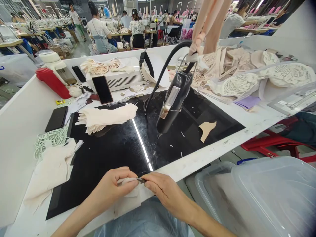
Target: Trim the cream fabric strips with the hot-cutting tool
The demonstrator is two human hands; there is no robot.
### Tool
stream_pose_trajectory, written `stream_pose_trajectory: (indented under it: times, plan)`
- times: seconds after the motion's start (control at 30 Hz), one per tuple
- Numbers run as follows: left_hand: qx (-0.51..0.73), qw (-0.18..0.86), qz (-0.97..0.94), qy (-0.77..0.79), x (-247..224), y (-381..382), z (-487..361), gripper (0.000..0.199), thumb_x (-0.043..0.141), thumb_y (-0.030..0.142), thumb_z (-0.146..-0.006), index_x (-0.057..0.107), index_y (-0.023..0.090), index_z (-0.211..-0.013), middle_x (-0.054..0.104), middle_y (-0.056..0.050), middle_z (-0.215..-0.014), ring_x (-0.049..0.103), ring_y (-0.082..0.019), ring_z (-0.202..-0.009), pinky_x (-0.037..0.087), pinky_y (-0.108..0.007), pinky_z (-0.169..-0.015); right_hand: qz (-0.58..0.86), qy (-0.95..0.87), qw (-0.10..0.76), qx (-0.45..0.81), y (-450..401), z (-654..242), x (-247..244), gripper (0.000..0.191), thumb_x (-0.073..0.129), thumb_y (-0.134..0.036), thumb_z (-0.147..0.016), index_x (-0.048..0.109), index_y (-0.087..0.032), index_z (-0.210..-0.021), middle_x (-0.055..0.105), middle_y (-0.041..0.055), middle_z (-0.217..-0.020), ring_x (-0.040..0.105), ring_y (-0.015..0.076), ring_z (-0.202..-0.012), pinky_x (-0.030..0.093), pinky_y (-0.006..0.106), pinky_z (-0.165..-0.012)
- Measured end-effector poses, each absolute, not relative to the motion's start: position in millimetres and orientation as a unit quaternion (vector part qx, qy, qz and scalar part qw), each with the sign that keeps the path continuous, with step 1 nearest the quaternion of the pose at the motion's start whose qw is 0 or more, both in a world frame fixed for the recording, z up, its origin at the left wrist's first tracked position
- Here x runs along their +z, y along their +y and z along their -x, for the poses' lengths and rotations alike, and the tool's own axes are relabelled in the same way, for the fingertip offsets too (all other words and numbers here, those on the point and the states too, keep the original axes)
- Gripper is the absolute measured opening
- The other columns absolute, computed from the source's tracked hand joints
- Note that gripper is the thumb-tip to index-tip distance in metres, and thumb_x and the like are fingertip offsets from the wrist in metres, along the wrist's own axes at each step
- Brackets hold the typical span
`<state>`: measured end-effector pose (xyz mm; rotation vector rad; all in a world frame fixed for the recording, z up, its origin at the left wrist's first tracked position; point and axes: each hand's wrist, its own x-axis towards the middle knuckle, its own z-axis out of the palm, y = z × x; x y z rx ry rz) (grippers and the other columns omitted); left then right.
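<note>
Near the table's front edge, my left hand [120, 184] pinches a folded piece of cream fabric [126, 180] between thumb and fingers. My right hand [164, 187] is closed on a small dark metal tool [141, 180], whose tip meets the fabric; most of the tool is hidden in the fingers, so its kind cannot be made out. More pale fabric [128, 205] lies below the hands at the edge. Beyond them is a glossy black board [103, 164] bearing a stack of cream fabric pieces [106, 117] and a single beige cut piece [206, 130].
A black-wrapped device [175, 102] with a thick cable hangs over the board on peach fabric strips [209, 26]. Fabric pieces [53, 168] lie at left by a black phone [56, 118]. Lace bra parts [237, 85] are heaped at right, above clear plastic bins [274, 194].
</note>
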<state>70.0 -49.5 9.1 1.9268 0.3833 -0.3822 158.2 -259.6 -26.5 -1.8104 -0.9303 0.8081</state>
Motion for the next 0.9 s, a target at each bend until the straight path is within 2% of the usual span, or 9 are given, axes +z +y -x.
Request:
stream_pose_trajectory:
  times: [0.17,0.43,0.67,0.9]
  plan:
    - [-0.169,0.531,-0.814,0.164,10.0,-49.9,-70.3,0.028,0.063,0.044,-0.087,0.081,0.023,-0.082,0.06,-0.001,-0.08,0.055,-0.018,-0.077,0.036,-0.028,-0.066,0.735,-0.388,0.456,0.32,-258.5,-156.9,-28.7,0.043,0.038,-0.05,-0.11,0.073,-0.025,-0.117,0.073,0.002,-0.099,0.066,0.0178,-0.091,0.047,0.029,-0.081]
    - [-0.167,0.531,-0.816,0.156,8.5,-49.1,-68.9,0.026,0.063,0.042,-0.087,0.08,0.023,-0.082,0.061,-0.001,-0.081,0.056,-0.018,-0.078,0.037,-0.028,-0.067,0.733,-0.394,0.453,0.321,-258.6,-157.5,-25.3,0.042,0.038,-0.049,-0.11,0.069,-0.026,-0.124,0.073,0.002,-0.105,0.065,0.0181,-0.095,0.047,0.03,-0.085]
    - [-0.177,0.516,-0.826,0.146,9.7,-53.2,-67.9,0.026,0.061,0.041,-0.088,0.082,0.025,-0.085,0.061,-0.001,-0.08,0.057,-0.019,-0.08,0.037,-0.027,-0.067,0.728,-0.398,0.448,0.334,-257.0,-156.5,-20.1,0.044,0.034,-0.051,-0.11,0.07,-0.027,-0.116,0.072,0.0014,-0.102,0.064,0.0176,-0.092,0.046,0.03,-0.081]
    - [-0.175,0.516,-0.827,0.143,9.1,-51.9,-67.4,0.026,0.061,0.04,-0.089,0.082,0.025,-0.085,0.061,-0.001,-0.081,0.058,-0.018,-0.079,0.038,-0.027,-0.067,0.721,-0.39,0.458,0.344,-256.6,-155.8,-21.3,0.042,0.037,-0.051,-0.11,0.071,-0.027,-0.117,0.073,0.0011,-0.104,0.065,0.0172,-0.094,0.047,0.029,-0.084]
